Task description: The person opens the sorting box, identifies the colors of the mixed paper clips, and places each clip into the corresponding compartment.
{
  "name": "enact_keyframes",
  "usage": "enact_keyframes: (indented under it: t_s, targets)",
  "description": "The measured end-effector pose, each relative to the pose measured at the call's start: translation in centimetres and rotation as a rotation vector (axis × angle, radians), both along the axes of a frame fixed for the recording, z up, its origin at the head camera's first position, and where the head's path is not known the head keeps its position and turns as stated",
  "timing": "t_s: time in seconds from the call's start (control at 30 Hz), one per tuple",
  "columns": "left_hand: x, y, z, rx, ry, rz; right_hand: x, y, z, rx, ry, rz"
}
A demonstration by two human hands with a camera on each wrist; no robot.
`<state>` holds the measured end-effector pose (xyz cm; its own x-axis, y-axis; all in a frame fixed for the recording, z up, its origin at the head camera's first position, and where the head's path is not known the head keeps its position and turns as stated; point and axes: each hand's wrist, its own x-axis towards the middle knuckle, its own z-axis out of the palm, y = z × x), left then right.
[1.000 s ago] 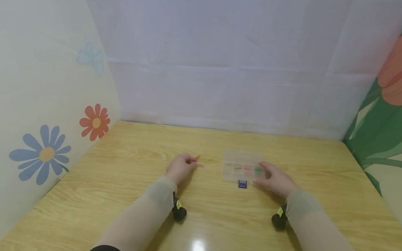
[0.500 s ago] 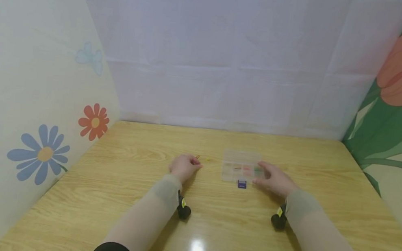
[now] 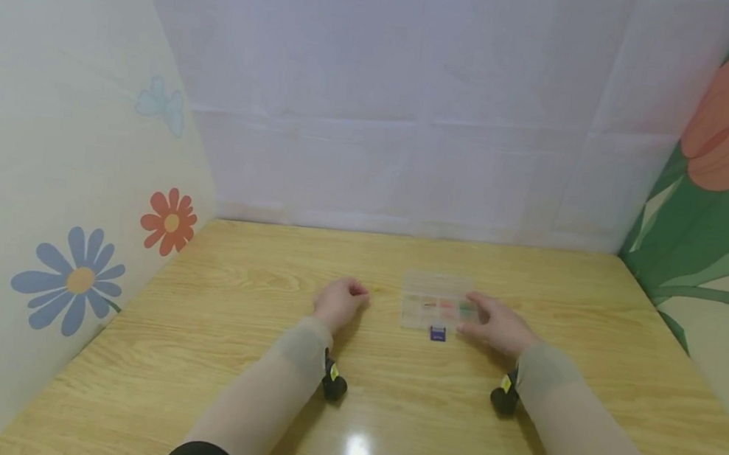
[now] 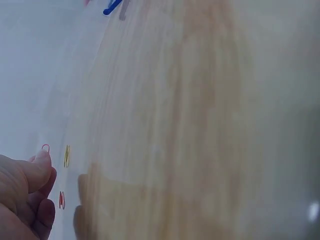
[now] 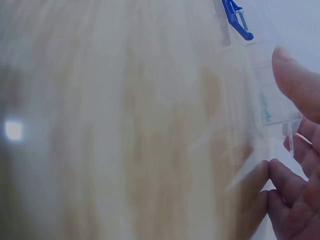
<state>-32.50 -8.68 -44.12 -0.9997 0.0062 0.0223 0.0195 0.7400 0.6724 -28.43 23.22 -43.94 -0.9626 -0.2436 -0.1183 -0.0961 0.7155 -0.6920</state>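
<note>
My left hand point(image 3: 339, 305) pinches a pinkish-red paper clip point(image 4: 45, 147) between thumb and fingertips, a little above the tabletop. Close by lie a yellow paper clip point(image 4: 67, 156) and a red paper clip point(image 4: 62, 200), both seen in the left wrist view. To the right sits a clear plastic compartment box point(image 3: 413, 313) with a blue latch point(image 3: 437, 334) on its near side. Small red and green pieces point(image 5: 266, 107) show in its compartments. My right hand point(image 3: 502, 326) holds the box at its right end, thumb at the near side and fingers around the end.
Everything rests on a wood-grain table point(image 3: 389, 378). A white cloth backdrop point(image 3: 410, 114) rises behind it, and flower-printed panels point(image 3: 65, 151) flank both sides. Each wrist wears a small black camera point(image 3: 334, 386).
My left hand has moved slightly right, and its fingers have closed together over a clip. The red clip beside it is now hidden in the head view. My right hand and the box stay put.
</note>
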Motion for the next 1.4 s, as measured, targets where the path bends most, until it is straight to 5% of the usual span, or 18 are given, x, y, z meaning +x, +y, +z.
enact_keyframes:
  t_s: [0.5,1.03,1.4]
  targets:
    - [0.5,2.4,0.8,0.089,-0.018,-0.053,-0.1,0.1,-0.2,-0.012,0.006,0.007]
    - [0.7,5.4,1.6,0.291,-0.084,-0.091,-0.1,-0.1,-0.2,0.004,0.003,-0.012]
    - [0.7,6.9,2.2,0.23,-0.049,-0.119,-0.3,0.0,-0.4,-0.01,-0.02,-0.014]
